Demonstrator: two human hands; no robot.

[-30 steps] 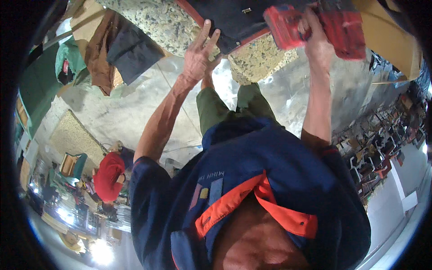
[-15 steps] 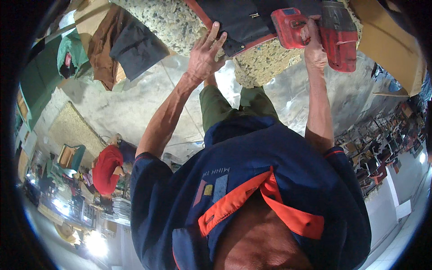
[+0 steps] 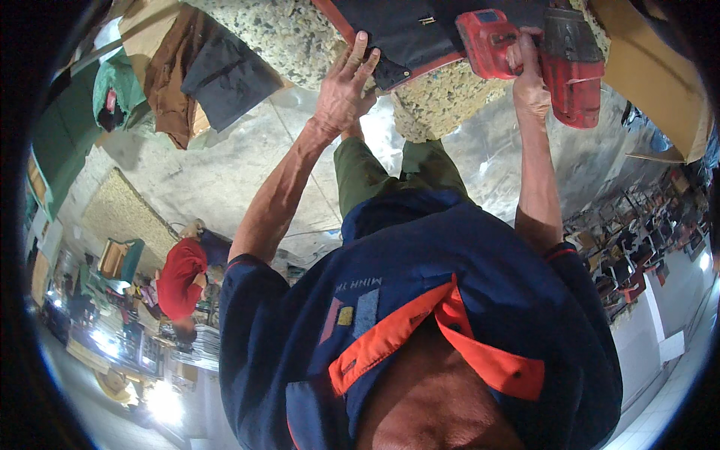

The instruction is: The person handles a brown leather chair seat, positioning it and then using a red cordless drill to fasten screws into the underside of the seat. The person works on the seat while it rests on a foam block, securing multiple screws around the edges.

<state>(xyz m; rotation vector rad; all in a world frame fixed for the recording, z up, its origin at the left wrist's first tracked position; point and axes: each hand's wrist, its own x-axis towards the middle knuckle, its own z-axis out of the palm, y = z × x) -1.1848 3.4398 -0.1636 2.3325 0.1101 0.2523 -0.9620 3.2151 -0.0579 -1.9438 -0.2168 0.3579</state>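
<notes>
A flat black panel with a red border [image 3: 412, 49] lies on a thick speckled foam pad [image 3: 442, 101] at the top of the view. My left hand [image 3: 345, 90] rests by the panel's near left corner, its fingers stretched out and touching the red edge. A small metal piece [image 3: 427, 20] shows on the black face. My right hand [image 3: 529, 82] is wrapped round the handle of a red and black cordless drill [image 3: 576, 79], held over the panel's right side. The drill's front tip is cut off by the upper rim, so whether it touches anything is hidden.
Brown cloth [image 3: 175, 86] and dark cloth [image 3: 229, 79] lie at the upper left. Brown cardboard [image 3: 652, 82] is at the upper right. Another person in red [image 3: 181, 277] bends over at the left. Many stacked frame-like parts [image 3: 637, 240] fill the right side.
The view has shifted slightly, and my right hand with the drill sits a little further right. My left hand stays at the panel's corner. The person in red has moved a little.
</notes>
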